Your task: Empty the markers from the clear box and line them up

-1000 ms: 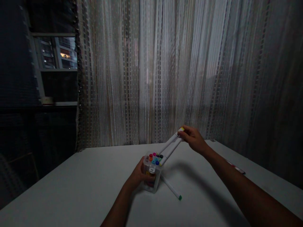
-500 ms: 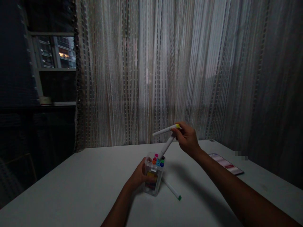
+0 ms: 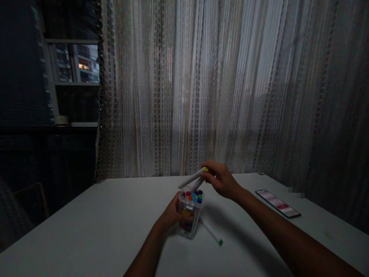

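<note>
My left hand (image 3: pixel 172 214) is wrapped round a clear plastic marker case (image 3: pixel 189 217), tilted slightly on the table. Coloured marker ends (image 3: pixel 195 196) in red, orange, blue and other colours show at its open top. Above the case, my right hand (image 3: pixel 218 177) pinches a white marker with a yellow end (image 3: pixel 192 178), which slants down to the left. A second white marker (image 3: pixel 197 184) runs from the same fingers down to the back of the case top; whether its tip is inside is hidden. A green-ended white marker (image 3: pixel 211 231) lies on the table beside the case.
A phone with a lit screen (image 3: pixel 278 203) lies on the white table (image 3: pixel 115 223) at the right. A pale patterned curtain (image 3: pixel 184 96) hangs behind the table's far edge. A window (image 3: pixel 76 84) is at the left, with a small jar (image 3: pixel 61 120) on its sill.
My right hand has come down and slightly left with the two markers, nearer the case top. My left hand still holds the case. The whole view has shifted a little.
</note>
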Available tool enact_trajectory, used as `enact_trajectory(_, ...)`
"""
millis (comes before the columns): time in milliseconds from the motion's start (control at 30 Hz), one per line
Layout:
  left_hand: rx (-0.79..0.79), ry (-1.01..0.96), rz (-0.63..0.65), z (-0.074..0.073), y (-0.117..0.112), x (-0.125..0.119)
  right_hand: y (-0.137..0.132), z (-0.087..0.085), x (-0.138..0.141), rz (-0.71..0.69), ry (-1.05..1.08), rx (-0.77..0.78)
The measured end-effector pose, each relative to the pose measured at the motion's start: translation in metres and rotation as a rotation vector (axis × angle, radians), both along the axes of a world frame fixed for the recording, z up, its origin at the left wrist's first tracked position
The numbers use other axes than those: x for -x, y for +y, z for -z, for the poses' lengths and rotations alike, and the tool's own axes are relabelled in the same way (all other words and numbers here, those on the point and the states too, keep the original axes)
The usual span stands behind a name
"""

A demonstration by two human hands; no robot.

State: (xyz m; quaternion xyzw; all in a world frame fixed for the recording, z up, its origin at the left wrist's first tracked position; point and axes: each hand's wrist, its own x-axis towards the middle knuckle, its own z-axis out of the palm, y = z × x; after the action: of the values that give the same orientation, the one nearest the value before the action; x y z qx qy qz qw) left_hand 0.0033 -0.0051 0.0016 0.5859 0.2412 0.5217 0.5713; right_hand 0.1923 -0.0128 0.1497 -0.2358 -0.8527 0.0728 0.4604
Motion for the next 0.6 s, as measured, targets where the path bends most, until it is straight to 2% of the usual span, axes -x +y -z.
enact_trajectory(67, -0.005, 0.002, -0.007, -0.001, 0.000, 0.000, 0.006, 0.000, 0.000, 0.013, 0.089, 0.055)
enact_trajectory(167, -0.021, -0.024, -0.024, -0.001, 0.000, 0.002, 0.019, 0.004, -0.009, 0.099, 0.342, 0.158)
enact_trajectory(267, -0.033, -0.039, -0.084, 0.000, 0.004, 0.004, 0.035, 0.023, -0.026, 0.227, 0.575, 0.279)
enact_trajectory(333, -0.028, -0.021, -0.146, 0.001, 0.008, 0.007, 0.044, 0.048, -0.038, 0.306, 0.698, 0.360)
enact_trajectory(433, -0.032, 0.013, -0.219, 0.002, 0.012, 0.011, 0.052, 0.096, -0.049, 0.398, 0.766, 0.466)
enact_trajectory(533, -0.011, 0.072, -0.315, 0.000, 0.010, 0.012, 0.054, 0.141, -0.046, 0.427, 0.695, 0.576)
enact_trajectory(600, 0.007, 0.169, -0.376, -0.002, 0.006, 0.011, 0.053, 0.164, -0.040, 0.421, 0.593, 0.624)
